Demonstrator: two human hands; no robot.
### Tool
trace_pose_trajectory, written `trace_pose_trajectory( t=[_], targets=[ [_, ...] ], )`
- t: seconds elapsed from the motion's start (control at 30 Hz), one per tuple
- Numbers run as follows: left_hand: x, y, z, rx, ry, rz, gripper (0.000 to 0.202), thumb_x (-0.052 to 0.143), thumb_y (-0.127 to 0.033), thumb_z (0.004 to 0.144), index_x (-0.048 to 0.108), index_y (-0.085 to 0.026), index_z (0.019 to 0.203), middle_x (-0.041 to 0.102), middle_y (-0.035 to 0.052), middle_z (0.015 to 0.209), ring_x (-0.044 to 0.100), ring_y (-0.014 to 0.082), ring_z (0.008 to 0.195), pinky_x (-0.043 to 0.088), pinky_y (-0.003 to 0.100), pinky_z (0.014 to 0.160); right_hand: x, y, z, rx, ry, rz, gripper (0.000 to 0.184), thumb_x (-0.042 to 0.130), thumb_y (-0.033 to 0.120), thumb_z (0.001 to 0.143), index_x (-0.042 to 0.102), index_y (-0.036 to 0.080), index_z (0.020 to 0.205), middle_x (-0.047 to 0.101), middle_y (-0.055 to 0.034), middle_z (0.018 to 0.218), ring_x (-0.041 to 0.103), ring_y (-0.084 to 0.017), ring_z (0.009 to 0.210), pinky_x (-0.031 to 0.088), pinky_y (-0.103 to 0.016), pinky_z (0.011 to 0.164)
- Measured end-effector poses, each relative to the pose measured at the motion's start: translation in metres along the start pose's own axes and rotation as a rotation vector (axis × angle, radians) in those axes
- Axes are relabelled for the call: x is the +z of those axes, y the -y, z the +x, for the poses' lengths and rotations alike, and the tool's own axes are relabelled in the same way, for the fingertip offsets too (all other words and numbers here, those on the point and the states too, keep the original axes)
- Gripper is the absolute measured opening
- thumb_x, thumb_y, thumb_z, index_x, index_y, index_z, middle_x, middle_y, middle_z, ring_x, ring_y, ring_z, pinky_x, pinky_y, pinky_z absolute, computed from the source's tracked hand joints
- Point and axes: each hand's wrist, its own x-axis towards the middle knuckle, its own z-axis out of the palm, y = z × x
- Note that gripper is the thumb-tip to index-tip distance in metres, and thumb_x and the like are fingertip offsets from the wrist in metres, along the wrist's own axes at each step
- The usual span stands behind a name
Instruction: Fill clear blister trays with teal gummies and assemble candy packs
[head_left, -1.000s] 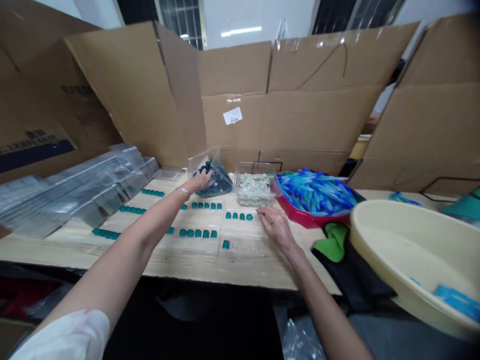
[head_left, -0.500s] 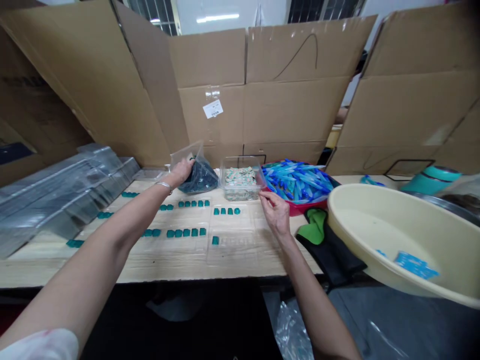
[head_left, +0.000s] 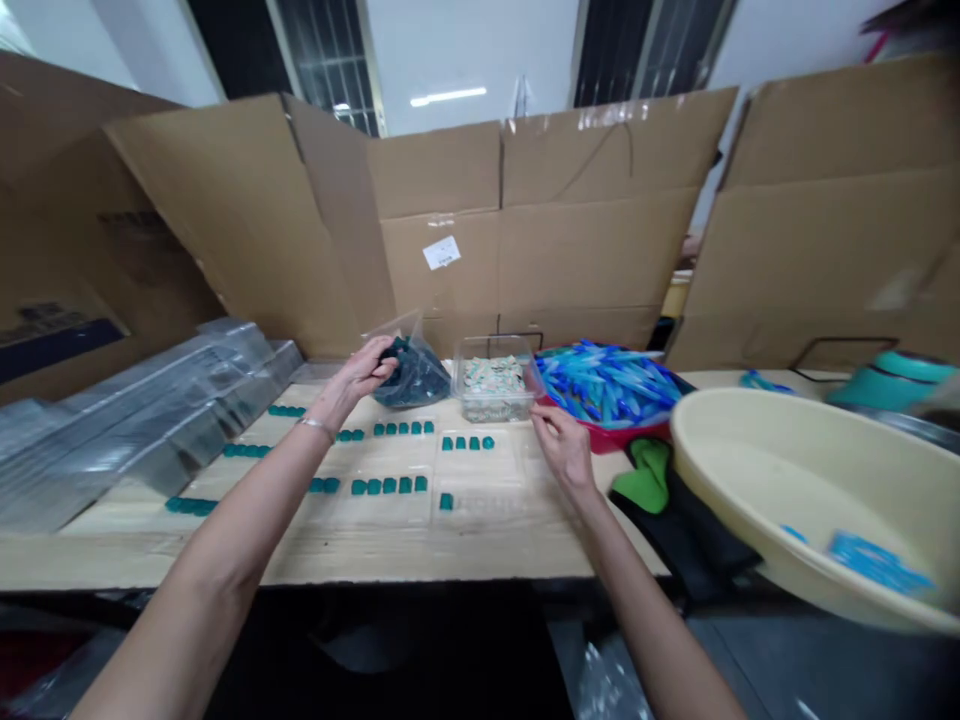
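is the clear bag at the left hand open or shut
Open: the clear plastic bag has its mouth raised and parted, with the left hand at the opening beside dark teal pieces.

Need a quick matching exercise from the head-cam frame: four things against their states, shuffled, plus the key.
Things
1. Left hand
2. Right hand
3. Red tray
4. Cream basin

States
A. Holds a few blue pieces
B. Grips a clear plastic bag of dark teal pieces
C. Heaped with blue pieces
D. Beside the front corner of a clear plastic tub

Right pairs: 1-B, 2-D, 3-C, 4-A
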Motion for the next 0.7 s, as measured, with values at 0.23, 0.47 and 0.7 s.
trace_pose_trajectory(
  t=[0.23,0.47,0.7],
  targets=[
    [0.071,0.036,-0.137,-0.364,0.308,-0.720,0.020,0.063,-0.023,0.075,0.052,-0.018,0.092,0.053,-0.0003,0.079,0.031,-0.0018,0.041,0.013,0.006,0.028,0.019,0.081,-0.040,0.115,0.259,0.333,0.031,0.053,0.031,0.083,0.059,0.025,0.113,0.063,-0.0050,0.106,0.061,-0.014,0.082,0.052,-0.026,0.071],
    [0.110,0.067,-0.193,-0.275,0.220,-0.810,0.025,0.065,-0.030,0.074,0.051,-0.021,0.093,0.042,-0.0063,0.066,0.036,-0.0007,0.041,0.015,0.006,0.030,0.033,0.095,-0.082,0.149,0.290,0.370,0.022,0.055,0.027,0.082,0.067,0.025,0.101,0.063,-0.0053,0.101,0.060,-0.017,0.092,0.051,-0.030,0.079],
    [0.118,0.078,-0.186,-0.343,0.175,-1.002,0.026,0.065,-0.025,0.074,0.051,-0.019,0.094,0.047,-0.0046,0.068,0.033,-0.0023,0.038,0.015,0.007,0.029,0.036,0.092,-0.079,0.160,0.141,0.338,0.016,0.060,0.027,0.076,0.067,0.019,0.088,0.063,-0.0074,0.094,0.059,-0.019,0.090,0.050,-0.033,0.081]
  ],
)
